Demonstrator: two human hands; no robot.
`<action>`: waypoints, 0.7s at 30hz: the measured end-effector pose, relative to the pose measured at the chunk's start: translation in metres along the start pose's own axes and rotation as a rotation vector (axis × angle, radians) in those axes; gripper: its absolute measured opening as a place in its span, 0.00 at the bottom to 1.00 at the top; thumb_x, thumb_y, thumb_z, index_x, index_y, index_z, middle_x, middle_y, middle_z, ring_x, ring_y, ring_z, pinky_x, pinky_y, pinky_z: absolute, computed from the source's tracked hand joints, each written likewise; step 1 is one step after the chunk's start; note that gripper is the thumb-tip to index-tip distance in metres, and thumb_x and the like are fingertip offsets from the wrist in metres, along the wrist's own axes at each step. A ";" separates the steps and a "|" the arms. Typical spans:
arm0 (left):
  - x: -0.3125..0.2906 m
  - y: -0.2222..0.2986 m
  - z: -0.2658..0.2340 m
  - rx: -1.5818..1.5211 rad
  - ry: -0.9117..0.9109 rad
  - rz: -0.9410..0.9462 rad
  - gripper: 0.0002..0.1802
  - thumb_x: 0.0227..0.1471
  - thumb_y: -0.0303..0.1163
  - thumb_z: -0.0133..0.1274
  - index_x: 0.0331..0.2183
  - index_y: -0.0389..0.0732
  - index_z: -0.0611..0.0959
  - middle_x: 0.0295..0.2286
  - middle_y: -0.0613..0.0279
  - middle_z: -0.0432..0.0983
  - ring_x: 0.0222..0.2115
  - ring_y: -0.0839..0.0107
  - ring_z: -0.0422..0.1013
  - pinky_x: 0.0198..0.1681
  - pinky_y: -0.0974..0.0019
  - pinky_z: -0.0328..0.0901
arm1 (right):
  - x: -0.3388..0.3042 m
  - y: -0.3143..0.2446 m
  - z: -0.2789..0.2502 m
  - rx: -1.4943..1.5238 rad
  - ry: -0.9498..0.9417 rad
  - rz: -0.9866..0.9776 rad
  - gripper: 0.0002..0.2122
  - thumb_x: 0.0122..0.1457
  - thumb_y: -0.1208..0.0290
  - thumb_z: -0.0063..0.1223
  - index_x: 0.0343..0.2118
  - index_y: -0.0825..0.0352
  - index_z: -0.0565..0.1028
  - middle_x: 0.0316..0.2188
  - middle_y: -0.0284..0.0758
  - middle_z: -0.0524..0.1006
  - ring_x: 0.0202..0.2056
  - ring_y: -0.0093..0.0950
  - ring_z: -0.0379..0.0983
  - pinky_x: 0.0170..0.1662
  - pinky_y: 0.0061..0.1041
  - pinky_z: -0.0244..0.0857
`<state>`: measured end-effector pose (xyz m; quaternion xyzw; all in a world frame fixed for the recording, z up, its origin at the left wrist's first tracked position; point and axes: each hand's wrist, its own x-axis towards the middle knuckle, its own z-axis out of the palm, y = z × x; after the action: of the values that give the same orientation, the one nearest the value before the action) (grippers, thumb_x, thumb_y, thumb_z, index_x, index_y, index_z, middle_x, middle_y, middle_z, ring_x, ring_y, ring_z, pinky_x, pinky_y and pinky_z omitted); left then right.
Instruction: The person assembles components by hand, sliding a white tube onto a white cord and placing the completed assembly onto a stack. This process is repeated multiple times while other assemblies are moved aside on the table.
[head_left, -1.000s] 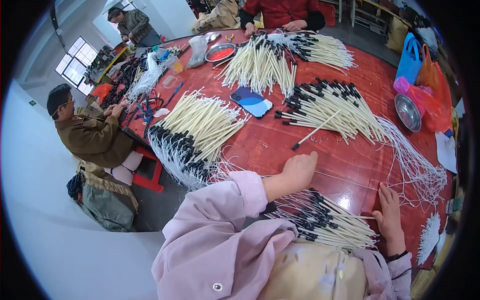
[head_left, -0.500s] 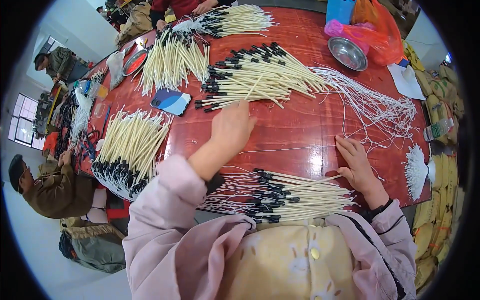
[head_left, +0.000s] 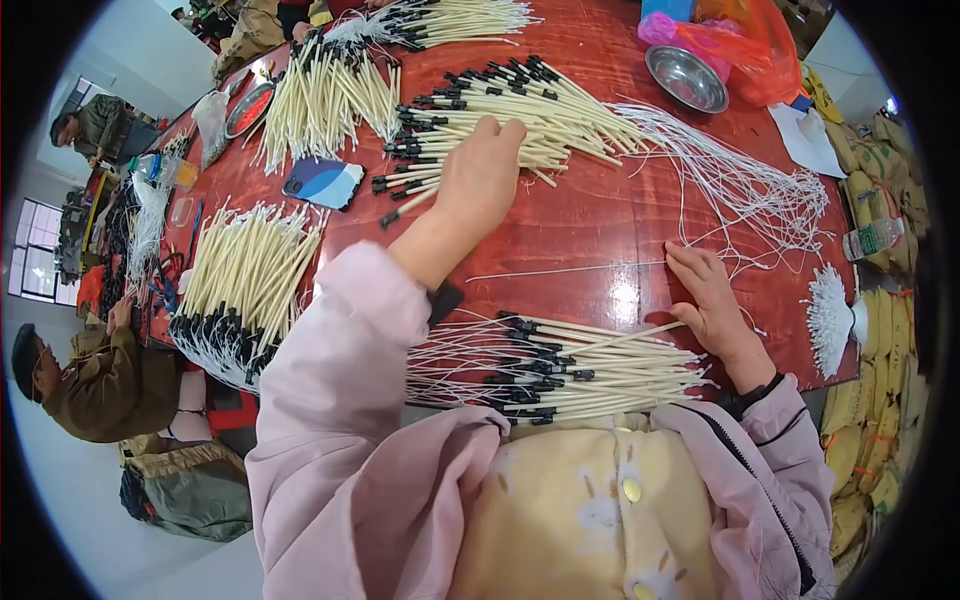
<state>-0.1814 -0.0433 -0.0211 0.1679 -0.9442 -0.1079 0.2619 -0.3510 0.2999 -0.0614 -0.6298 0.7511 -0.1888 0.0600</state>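
My left hand (head_left: 480, 178) is closed at the near edge of a pile of cream-coloured sticks with black end caps (head_left: 565, 105). One tilted stick with a black end (head_left: 405, 208) runs under this hand and appears gripped; the fingertips are partly hidden. My right hand (head_left: 708, 300) lies flat on the table with its fingers apart. Its fingertips touch the end of a thin white string (head_left: 570, 270) stretched across the red surface. Beside its thumb reaches the tip of a stick from the near bundle (head_left: 600, 370), which lies against my body with white strings trailing left.
Loose white strings (head_left: 740, 190) spread at the right of the red table (head_left: 560, 230). A metal bowl (head_left: 687, 80), a phone (head_left: 323, 184), another stick bundle (head_left: 250, 270) and a white string bundle (head_left: 828, 325) lie around. Other people work at left and far side.
My left hand has moved slightly up over the far pile, and a black-ended stick now slants out beneath it. My right hand keeps its place by the string. The whole view has shifted a little.
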 end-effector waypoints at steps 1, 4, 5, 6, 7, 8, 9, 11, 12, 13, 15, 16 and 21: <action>-0.014 0.006 -0.010 0.001 -0.009 0.000 0.07 0.55 0.24 0.51 0.38 0.39 0.77 0.36 0.47 0.77 0.35 0.42 0.76 0.36 0.47 0.72 | -0.001 0.001 0.001 0.006 0.005 -0.002 0.36 0.64 0.41 0.44 0.59 0.73 0.69 0.64 0.44 0.66 0.60 0.46 0.61 0.65 0.43 0.53; -0.068 0.007 -0.044 -0.178 -0.113 -0.026 0.08 0.57 0.26 0.51 0.41 0.41 0.78 0.36 0.49 0.75 0.34 0.42 0.74 0.36 0.46 0.70 | -0.002 0.001 0.002 0.015 0.013 -0.007 0.36 0.64 0.41 0.44 0.59 0.73 0.69 0.64 0.44 0.66 0.60 0.46 0.61 0.64 0.42 0.53; -0.086 0.002 -0.053 -0.177 -0.192 -0.060 0.09 0.58 0.27 0.51 0.41 0.41 0.79 0.35 0.50 0.75 0.34 0.43 0.74 0.37 0.47 0.69 | -0.002 0.001 0.002 0.013 0.020 -0.012 0.35 0.64 0.41 0.45 0.59 0.73 0.69 0.64 0.44 0.67 0.60 0.46 0.61 0.64 0.42 0.53; -0.105 -0.003 -0.064 -0.188 -0.206 -0.117 0.08 0.58 0.27 0.52 0.40 0.41 0.80 0.35 0.50 0.75 0.34 0.43 0.74 0.36 0.47 0.69 | 0.000 0.001 0.002 0.022 0.018 -0.017 0.35 0.64 0.41 0.45 0.59 0.73 0.69 0.64 0.44 0.67 0.60 0.46 0.61 0.64 0.42 0.53; -0.120 -0.008 -0.070 -0.205 -0.220 -0.169 0.07 0.58 0.27 0.52 0.40 0.41 0.80 0.34 0.49 0.75 0.34 0.43 0.73 0.36 0.48 0.69 | 0.001 0.001 0.002 0.027 0.018 -0.019 0.35 0.64 0.42 0.45 0.59 0.73 0.69 0.64 0.44 0.67 0.59 0.45 0.61 0.64 0.42 0.53; -0.132 -0.012 -0.075 -0.204 -0.224 -0.171 0.07 0.58 0.27 0.52 0.40 0.41 0.80 0.34 0.49 0.75 0.34 0.43 0.73 0.36 0.48 0.69 | 0.001 0.001 0.002 0.032 0.018 -0.020 0.35 0.64 0.42 0.46 0.59 0.73 0.69 0.64 0.44 0.67 0.59 0.45 0.62 0.64 0.42 0.54; -0.144 -0.015 -0.081 -0.194 -0.234 -0.206 0.07 0.58 0.27 0.52 0.39 0.41 0.81 0.34 0.50 0.75 0.34 0.44 0.73 0.37 0.48 0.69 | 0.003 0.001 0.002 0.038 0.018 -0.029 0.34 0.64 0.43 0.46 0.59 0.73 0.69 0.64 0.44 0.67 0.59 0.45 0.62 0.64 0.42 0.54; -0.158 -0.017 -0.086 -0.186 -0.257 -0.266 0.06 0.58 0.27 0.53 0.39 0.40 0.81 0.33 0.50 0.75 0.35 0.44 0.73 0.37 0.49 0.69 | 0.002 0.001 0.001 0.040 0.015 -0.022 0.34 0.64 0.43 0.47 0.59 0.74 0.69 0.64 0.44 0.67 0.59 0.45 0.62 0.64 0.42 0.54; -0.162 -0.018 -0.085 -0.187 -0.258 -0.268 0.06 0.58 0.27 0.53 0.39 0.40 0.81 0.33 0.50 0.75 0.35 0.44 0.73 0.37 0.49 0.69 | 0.002 0.001 0.000 0.041 0.014 -0.016 0.34 0.64 0.44 0.47 0.58 0.74 0.69 0.64 0.44 0.67 0.59 0.45 0.62 0.64 0.41 0.54; -0.166 -0.018 -0.083 -0.184 -0.263 -0.269 0.06 0.58 0.27 0.53 0.39 0.40 0.81 0.33 0.50 0.75 0.35 0.44 0.74 0.37 0.49 0.69 | 0.001 0.001 0.000 0.042 0.013 -0.009 0.34 0.63 0.44 0.48 0.58 0.74 0.70 0.64 0.44 0.67 0.59 0.45 0.62 0.64 0.41 0.54; -0.169 -0.017 -0.081 -0.175 -0.273 -0.270 0.06 0.57 0.26 0.54 0.39 0.40 0.81 0.34 0.51 0.76 0.35 0.45 0.74 0.38 0.49 0.68 | 0.002 -0.001 0.001 0.040 0.012 -0.005 0.33 0.63 0.45 0.48 0.58 0.74 0.70 0.63 0.44 0.67 0.59 0.45 0.62 0.64 0.41 0.54; -0.170 -0.017 -0.080 -0.175 -0.273 -0.272 0.06 0.57 0.26 0.54 0.39 0.40 0.81 0.34 0.51 0.76 0.35 0.45 0.74 0.38 0.49 0.68 | 0.002 -0.002 0.001 0.038 0.014 -0.002 0.33 0.63 0.45 0.48 0.58 0.74 0.70 0.63 0.44 0.67 0.59 0.45 0.62 0.64 0.41 0.54; -0.170 -0.013 -0.076 -0.179 -0.286 -0.294 0.07 0.57 0.26 0.54 0.39 0.40 0.81 0.34 0.51 0.76 0.36 0.45 0.74 0.38 0.49 0.68 | 0.004 -0.006 0.000 0.038 0.004 0.020 0.33 0.63 0.45 0.48 0.58 0.74 0.70 0.63 0.44 0.68 0.59 0.44 0.62 0.64 0.40 0.54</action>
<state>-0.0008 -0.0006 -0.0392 0.2626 -0.9239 -0.2508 0.1206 -0.3468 0.2950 -0.0586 -0.6208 0.7536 -0.2038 0.0722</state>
